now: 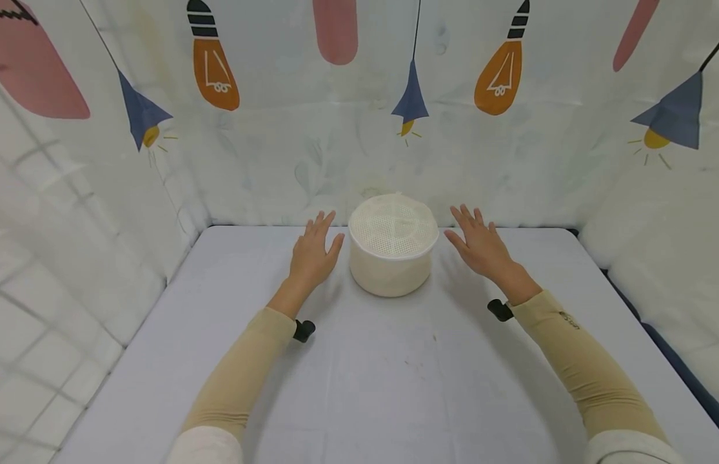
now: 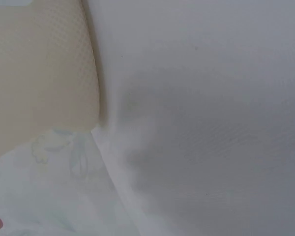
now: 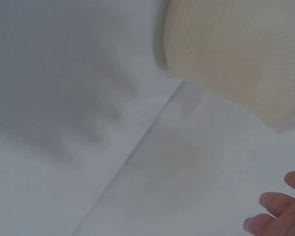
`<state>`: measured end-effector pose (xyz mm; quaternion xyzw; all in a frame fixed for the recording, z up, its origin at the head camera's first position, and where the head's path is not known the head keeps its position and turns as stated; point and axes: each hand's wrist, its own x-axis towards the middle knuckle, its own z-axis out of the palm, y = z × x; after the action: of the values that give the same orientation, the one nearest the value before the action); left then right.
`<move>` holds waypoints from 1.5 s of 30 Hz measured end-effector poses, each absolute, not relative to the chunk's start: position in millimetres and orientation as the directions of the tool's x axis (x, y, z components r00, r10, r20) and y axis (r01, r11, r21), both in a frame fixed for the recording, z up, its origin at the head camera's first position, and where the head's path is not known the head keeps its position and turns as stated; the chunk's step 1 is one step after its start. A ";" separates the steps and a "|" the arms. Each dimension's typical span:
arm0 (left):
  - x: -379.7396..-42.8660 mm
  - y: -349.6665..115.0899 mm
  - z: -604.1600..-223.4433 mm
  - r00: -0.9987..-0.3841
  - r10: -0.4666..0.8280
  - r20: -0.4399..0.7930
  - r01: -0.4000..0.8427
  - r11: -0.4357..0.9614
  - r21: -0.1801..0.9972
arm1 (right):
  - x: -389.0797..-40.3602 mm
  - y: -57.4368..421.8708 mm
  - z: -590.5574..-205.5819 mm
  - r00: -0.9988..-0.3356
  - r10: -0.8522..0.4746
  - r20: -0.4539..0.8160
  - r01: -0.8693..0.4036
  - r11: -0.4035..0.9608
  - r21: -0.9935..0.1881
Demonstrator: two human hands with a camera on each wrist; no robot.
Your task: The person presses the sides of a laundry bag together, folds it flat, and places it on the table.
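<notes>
A round cream mesh container (image 1: 394, 229) with a white rim stands near the back of the table; its top looks like a perforated or netted surface. To its left, my left hand (image 1: 315, 254) hovers with fingers spread, a small gap from the wall of the container. My right hand (image 1: 480, 245) is held on the other side, fingers spread and also apart from it. Both hands cast shadows on the cloth. The container's side (image 2: 44, 73) fills the upper left of the left wrist view. In the right wrist view, its side (image 3: 231, 54) appears at the upper right, above several fingertips (image 3: 278, 201).
A white cloth covers the table (image 1: 371, 386). Behind it hangs a pale curtain (image 1: 266, 148) printed with lamps and bulbs, and a similar sheet (image 1: 63, 258) closes the left side. Each wrist carries a small black device (image 1: 304, 330).
</notes>
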<state>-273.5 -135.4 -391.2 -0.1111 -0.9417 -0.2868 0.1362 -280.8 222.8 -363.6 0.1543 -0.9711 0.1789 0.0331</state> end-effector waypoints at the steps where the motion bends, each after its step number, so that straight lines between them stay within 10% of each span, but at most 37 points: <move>1: -273.0 -135.1 -390.4 -0.937 0.131 0.323 0.290 0.808 0.513 | -280.7 222.3 -363.1 -0.950 -0.289 0.119 -0.312 0.888 -0.336; 28: -264.9 -119.8 -378.0 -0.919 0.079 0.386 0.372 0.502 0.781 | -265.8 204.4 -354.3 -0.925 -0.290 0.245 -0.375 0.805 -0.460; 45: -266.0 -116.9 -368.6 -0.974 0.020 0.226 0.220 0.327 0.919 | -267.6 201.4 -353.8 -0.931 -0.270 0.248 -0.366 0.692 -0.623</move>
<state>-266.0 -116.9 -368.6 -0.0742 -0.8100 -0.5753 0.0867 -267.6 201.4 -353.8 0.1734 -0.9171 0.3524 0.0683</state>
